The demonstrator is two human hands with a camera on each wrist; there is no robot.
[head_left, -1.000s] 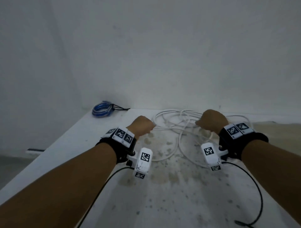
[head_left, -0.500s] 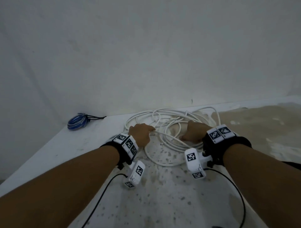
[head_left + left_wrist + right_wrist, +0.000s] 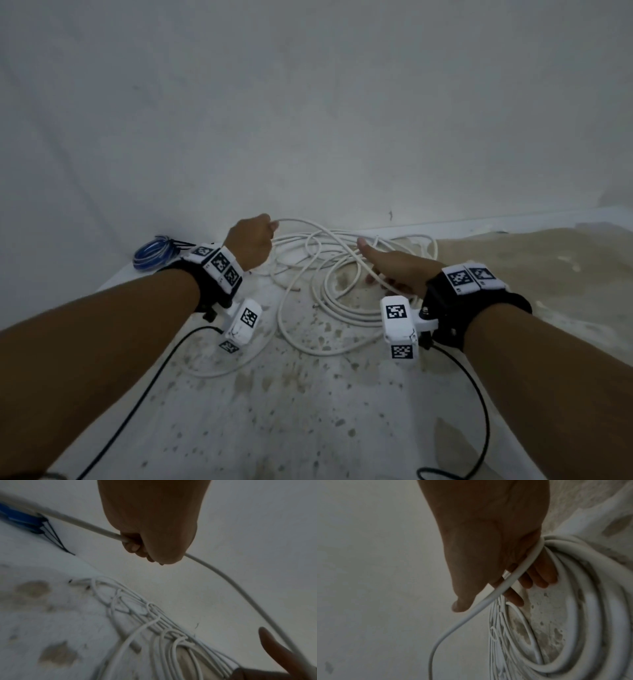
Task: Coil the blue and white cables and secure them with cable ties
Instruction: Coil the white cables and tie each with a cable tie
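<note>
The white cable (image 3: 329,308) lies in loose overlapping loops on the table, near the wall. My left hand (image 3: 253,240) is a raised fist gripping one strand of it; the left wrist view shows that strand (image 3: 240,588) running through the fist (image 3: 150,534) and arcing away. My right hand (image 3: 387,270) is open, thumb stretched out. Its fingers (image 3: 544,580) lie inside several loops (image 3: 590,601), with one strand across the palm. The blue cable (image 3: 152,253) sits coiled at the far left corner, bound with black ties (image 3: 178,244).
The stained white table (image 3: 308,411) meets a plain wall at the back, and its left edge runs close by the blue coil. A beige patch (image 3: 531,267) covers the table's right side. Black wires (image 3: 137,394) trail from both wrist cameras.
My left hand has risen and moved back-left, pulling a strand up. My right hand has opened from a fist, with the thumb now out. The loops have shifted.
</note>
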